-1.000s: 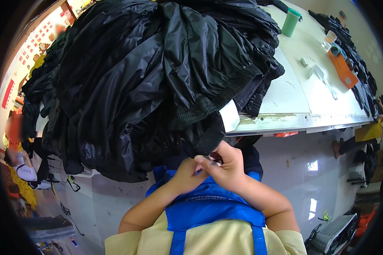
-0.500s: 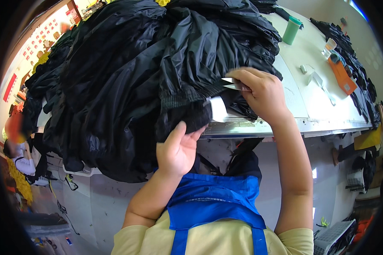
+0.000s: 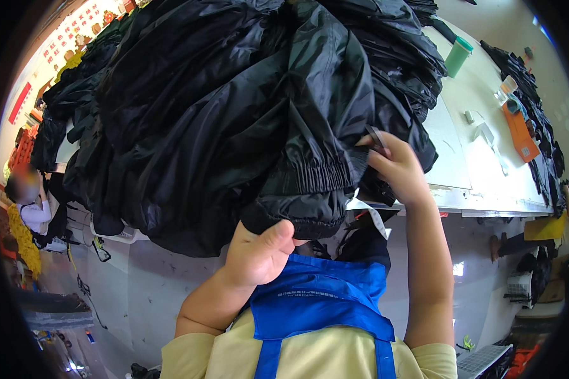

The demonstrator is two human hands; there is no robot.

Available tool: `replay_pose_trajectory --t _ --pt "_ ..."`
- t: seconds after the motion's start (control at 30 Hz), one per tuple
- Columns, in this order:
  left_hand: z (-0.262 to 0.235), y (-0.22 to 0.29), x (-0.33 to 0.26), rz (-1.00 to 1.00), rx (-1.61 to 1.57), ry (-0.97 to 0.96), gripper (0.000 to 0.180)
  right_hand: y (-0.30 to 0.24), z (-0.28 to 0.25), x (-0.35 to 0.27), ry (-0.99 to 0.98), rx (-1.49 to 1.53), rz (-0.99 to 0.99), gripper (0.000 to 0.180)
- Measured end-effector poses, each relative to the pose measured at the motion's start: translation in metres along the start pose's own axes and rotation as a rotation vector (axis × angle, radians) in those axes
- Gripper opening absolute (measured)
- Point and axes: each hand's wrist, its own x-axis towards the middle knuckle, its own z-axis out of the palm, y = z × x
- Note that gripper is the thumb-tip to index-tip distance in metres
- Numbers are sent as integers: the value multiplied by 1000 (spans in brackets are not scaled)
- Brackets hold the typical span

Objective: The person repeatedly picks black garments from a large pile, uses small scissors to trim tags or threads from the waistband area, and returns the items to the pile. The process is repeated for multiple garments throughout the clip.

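A shiny black garment [image 3: 325, 95] lies bunched in front of me, its gathered elastic band [image 3: 316, 175] turned toward my body. My left hand [image 3: 262, 252] is closed on the edge below that band, thumb on top and most fingers hidden under the cloth. In my right hand [image 3: 398, 169] are thread snips [image 3: 376, 138], slightly blurred, their blades beside the right end of the band. A white label strip [image 3: 370, 211] hangs from the garment's edge, between my two hands.
More black garments [image 3: 171, 126] are heaped over the white table [image 3: 455, 126]. A green cup [image 3: 458, 57], a small clear bottle [image 3: 506, 88] and an orange box [image 3: 520, 134] stand or lie on its right side. At far left sits another person [image 3: 36, 211].
My left hand has brought the gathered band closer and to the right. The snips, formerly pointing left with blades apart, have moved lower and now tilt upward. The label now hangs down.
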Motion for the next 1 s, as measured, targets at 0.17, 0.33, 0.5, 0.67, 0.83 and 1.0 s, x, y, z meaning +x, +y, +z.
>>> replay_pose_trajectory --t 0.17,0.33,0.5,0.67,0.83,1.0 --pt "2 5 -3 -25 -60 69 44 6 -4 -75 720 244 -550 26" --pt "25 7 5 -21 -47 187 35 -3 25 -115 0 -403 -830 46" --pt "39 3 3 -19 88 263 32 -11 44 -92 343 -403 -997 33" --pt "40 7 2 5 227 278 28 -38 32 -72 185 -517 -1137 37" --pt "37 8 0 -25 298 275 30 -38 28 -67 116 -499 -1205 30" --pt "43 11 1 -80 174 312 43 -23 33 -68 66 -3 -831 26"
